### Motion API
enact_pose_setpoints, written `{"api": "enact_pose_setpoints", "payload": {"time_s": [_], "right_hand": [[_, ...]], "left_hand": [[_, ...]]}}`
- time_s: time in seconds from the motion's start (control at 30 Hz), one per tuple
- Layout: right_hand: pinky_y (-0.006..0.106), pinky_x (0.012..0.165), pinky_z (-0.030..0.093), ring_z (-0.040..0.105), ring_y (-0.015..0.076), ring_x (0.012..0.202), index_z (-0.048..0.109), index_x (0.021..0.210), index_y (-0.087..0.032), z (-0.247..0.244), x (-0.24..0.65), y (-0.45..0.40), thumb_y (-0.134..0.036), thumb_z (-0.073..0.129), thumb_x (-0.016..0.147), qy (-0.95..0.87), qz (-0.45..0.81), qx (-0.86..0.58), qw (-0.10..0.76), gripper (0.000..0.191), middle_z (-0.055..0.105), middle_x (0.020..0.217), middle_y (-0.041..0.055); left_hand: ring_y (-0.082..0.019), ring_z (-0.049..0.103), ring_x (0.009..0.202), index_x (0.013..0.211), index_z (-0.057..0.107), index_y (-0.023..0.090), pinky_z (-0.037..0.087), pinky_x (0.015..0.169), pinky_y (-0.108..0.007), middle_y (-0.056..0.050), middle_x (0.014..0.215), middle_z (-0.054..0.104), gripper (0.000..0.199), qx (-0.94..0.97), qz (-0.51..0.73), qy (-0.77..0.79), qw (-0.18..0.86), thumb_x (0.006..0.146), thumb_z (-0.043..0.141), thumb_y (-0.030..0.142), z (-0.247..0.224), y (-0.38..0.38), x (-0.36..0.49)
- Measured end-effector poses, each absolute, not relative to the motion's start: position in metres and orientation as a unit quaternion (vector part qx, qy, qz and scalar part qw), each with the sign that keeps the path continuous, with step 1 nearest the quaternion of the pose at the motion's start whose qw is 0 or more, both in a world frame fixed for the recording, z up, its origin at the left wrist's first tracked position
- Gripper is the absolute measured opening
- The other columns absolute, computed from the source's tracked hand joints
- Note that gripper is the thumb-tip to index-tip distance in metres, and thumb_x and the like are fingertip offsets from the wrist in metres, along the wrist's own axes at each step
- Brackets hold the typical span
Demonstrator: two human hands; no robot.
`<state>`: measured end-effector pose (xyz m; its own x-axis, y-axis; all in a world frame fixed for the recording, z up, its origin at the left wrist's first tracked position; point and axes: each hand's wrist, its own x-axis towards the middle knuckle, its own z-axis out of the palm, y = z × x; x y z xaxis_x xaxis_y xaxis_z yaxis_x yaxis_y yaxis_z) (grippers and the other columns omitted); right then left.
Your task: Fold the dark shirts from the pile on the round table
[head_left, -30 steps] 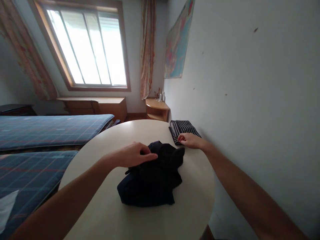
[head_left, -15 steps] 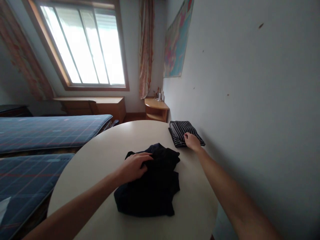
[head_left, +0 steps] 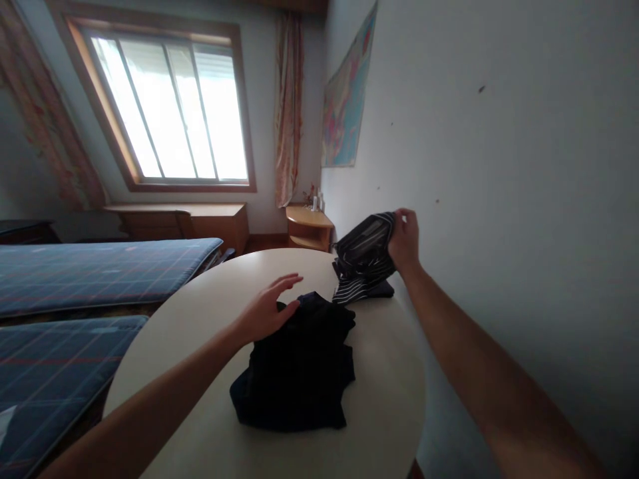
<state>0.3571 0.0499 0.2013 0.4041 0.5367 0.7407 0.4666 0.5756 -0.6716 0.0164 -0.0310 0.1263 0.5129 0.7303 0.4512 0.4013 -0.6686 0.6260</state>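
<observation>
A dark, nearly black garment [head_left: 299, 372] lies loosely folded on the white round table [head_left: 174, 372]. Over its upper left edge is my left hand [head_left: 264, 313], fingers stretched out and apart; whether the thumb touches the cloth I cannot tell. At the table's far right, by the wall, is a black garment with white stripes [head_left: 367, 243]. My right hand [head_left: 405, 239] pinches its right edge and holds the upper layer raised and tilted. Its lower striped part still rests on the table.
To the left are beds with blue plaid mattresses [head_left: 110, 273]. A white wall [head_left: 499, 199] runs close along the right side. Beyond the table stand a wooden corner shelf [head_left: 309, 216] and a wooden desk [head_left: 219, 216] under the window.
My right hand has lifted the top of the striped garment up and to the right. My left hand has risen a little off the dark garment, its fingers spreading.
</observation>
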Motion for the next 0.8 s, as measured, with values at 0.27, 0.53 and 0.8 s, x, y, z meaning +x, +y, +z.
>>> {"api": "enact_pose_setpoints", "payload": {"time_s": [0.27, 0.53, 0.8], "right_hand": [[0.029, 0.059, 0.053, 0.061, 0.0162, 0.071, 0.051, 0.113, -0.031, 0.284, 0.26, -0.026, -0.061, 0.06, 0.089, -0.725, 0.276, -0.245, 0.581, 0.04, 0.06, 0.081, -0.0017], [0.045, 0.099, 0.047, 0.058, 0.0246, 0.112, 0.037, 0.136, -0.028, 0.233, 0.254, -0.059, -0.07, 0.048, 0.091, -0.723, 0.163, -0.375, 0.558, 0.063, 0.059, 0.125, 0.0109], [0.061, 0.107, 0.037, 0.048, 0.0416, 0.131, 0.04, 0.137, -0.028, 0.117, 0.237, -0.073, -0.061, 0.073, 0.076, -0.798, 0.097, -0.474, 0.36, 0.077, 0.052, 0.138, 0.0162]], "left_hand": [[-0.028, 0.066, 0.108, 0.134, 0.055, 0.022, 0.053, 0.094, -0.041, -0.009, 0.117, 0.069, 0.072, 0.767, 0.514, 0.249, 0.292, 0.068, 0.082, 0.031, 0.211, -0.039, 0.077], [-0.025, 0.07, 0.082, 0.092, 0.066, 0.019, 0.06, 0.069, -0.039, -0.003, 0.076, 0.07, 0.021, 0.567, 0.673, 0.241, 0.41, 0.074, 0.065, 0.03, 0.267, -0.047, 0.056], [-0.029, 0.068, 0.089, 0.089, 0.067, 0.026, 0.059, 0.072, -0.046, -0.004, 0.076, 0.068, 0.024, 0.644, 0.645, 0.232, 0.339, 0.079, 0.07, 0.048, 0.321, -0.05, 0.021]]}}
